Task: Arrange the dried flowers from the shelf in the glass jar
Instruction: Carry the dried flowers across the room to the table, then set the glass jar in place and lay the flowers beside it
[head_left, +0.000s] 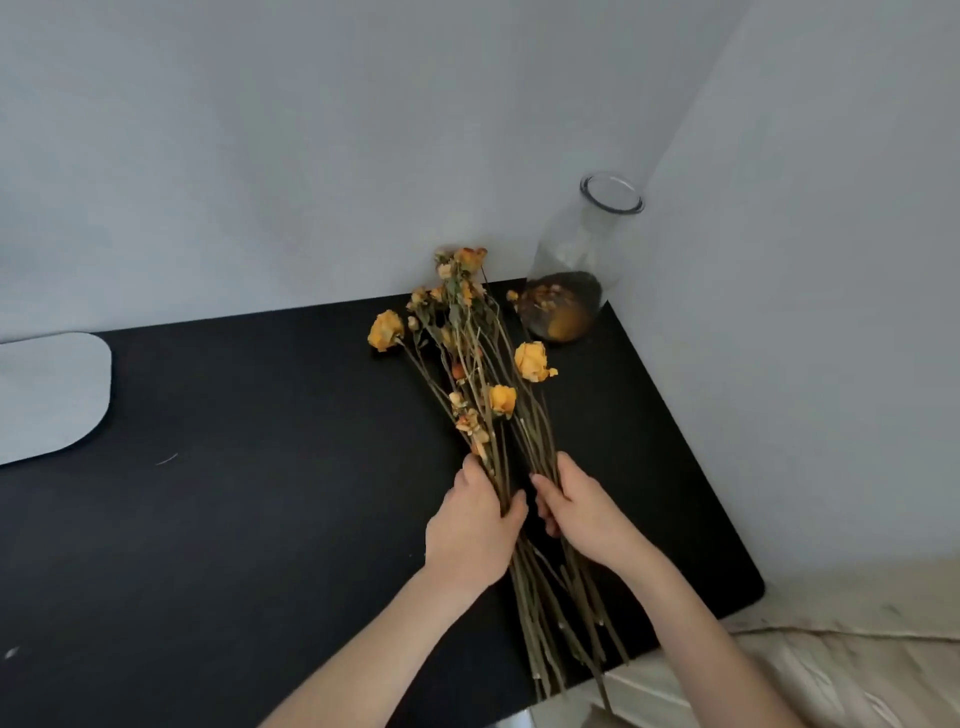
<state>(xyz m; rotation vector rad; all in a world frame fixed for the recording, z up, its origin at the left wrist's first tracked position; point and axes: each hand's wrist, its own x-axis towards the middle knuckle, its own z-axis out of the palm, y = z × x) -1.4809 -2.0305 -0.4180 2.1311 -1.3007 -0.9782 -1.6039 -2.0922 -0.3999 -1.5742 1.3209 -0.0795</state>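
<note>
Bunch of dried yellow-orange flowers (483, 374) on long thin brown-green stems, held mid-stem by both hands. Left hand (472, 525) grips from the left: fingers (470, 465) curled round the stems, thumb lying over the top. Right hand (584, 512) grips from the right, just beside the left, with its fingers (565, 467) and thumb also curled round the stems. Both hands are closed on the bunch, not spread.

Flower heads fan out beyond the fingers, pointing away toward the back wall. Three larger blooms stand out; the rest are small shrivelled buds. Cut ends run back on the near side of the fingers, between the forearms, and overhang the near edge of the matte black bench (234, 519). Cannot tell whether the bunch rests on the bench or is lifted just clear of it.

Clear glass jar (579, 249), wide body, narrower neck, open mouth: upright beyond the fingers and to their right, in the back right corner of the bench where two pale grey walls meet. Dark and orange debris sits in its bottom. Whole bunch is outside the jar; nearest heads are just beside its base, contact unclear.

Far left of the fingers: flat pale grey pad (47, 400) with rounded corners, on the bench, cut off by the frame edge. Right of the fingers and nearer, past the bench's rounded corner: crumpled beige fabric (857, 654).
</note>
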